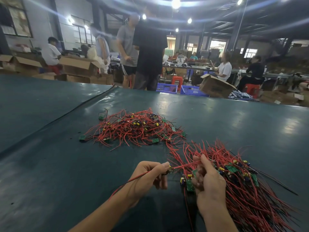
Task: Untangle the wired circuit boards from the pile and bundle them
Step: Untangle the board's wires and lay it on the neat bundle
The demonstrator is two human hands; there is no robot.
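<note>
Standing beyond tangled pile (133, 129): blue crates (166, 88)

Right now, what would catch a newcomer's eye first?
A tangled pile of red-wired circuit boards lies in the middle of the green table. Nearer, the right hand grips a big bundle of them, while the left hand pinches one board whose red wire runs toward the right hand.
</note>
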